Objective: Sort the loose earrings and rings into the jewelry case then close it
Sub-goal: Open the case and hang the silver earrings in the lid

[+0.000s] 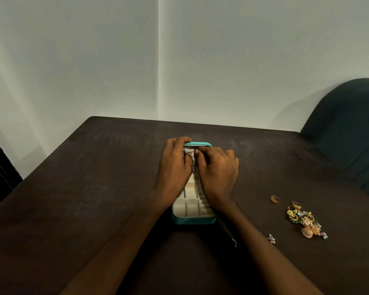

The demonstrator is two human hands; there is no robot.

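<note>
- Surface (94,188) carries the open jewelry case (193,219) at centre, long axis running twelve to six.
- Left hand (175,165) and right hand (218,169) pinch something silvery over its twelve o'clock end.
- Loose earrings and rings (303,219) lie at four o'clock, nearer the right hand.

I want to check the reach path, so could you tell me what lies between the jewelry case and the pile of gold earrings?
In the head view, only bare dark table lies between the jewelry case and the pile of gold earrings; a lone gold ring sits just beyond that line.
</note>
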